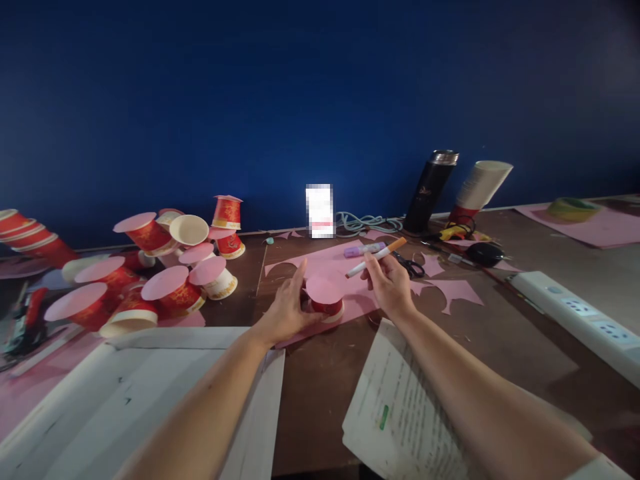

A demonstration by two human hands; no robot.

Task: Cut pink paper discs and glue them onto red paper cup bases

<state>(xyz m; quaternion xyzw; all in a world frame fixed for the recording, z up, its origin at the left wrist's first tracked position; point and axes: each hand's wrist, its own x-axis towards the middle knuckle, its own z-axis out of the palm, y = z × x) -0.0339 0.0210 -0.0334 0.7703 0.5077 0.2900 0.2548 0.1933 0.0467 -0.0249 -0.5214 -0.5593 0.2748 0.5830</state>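
A red paper cup [327, 310] stands upside down on a pink sheet [295, 330], with a round pink paper disc [326, 289] on top. My left hand [289, 308] is curved round the cup's left side, its thumb low by the front and its fingers pointing up. Above and to the right of the cup, my right hand [387, 281] holds a white marker [364, 265] with an orange end, its dark tip pointing left. A purple glue stick [364, 250] lies behind the marker. Black scissors [414, 265] lie partly hidden behind my right hand.
Several red cups with pink discs [165, 287] crowd the left side. At the back right stand a black flask [431, 190] and stacked cups [483, 187]. A power strip [580, 320] lies right; printed papers [395, 407] and a white board [165, 400] lie in front.
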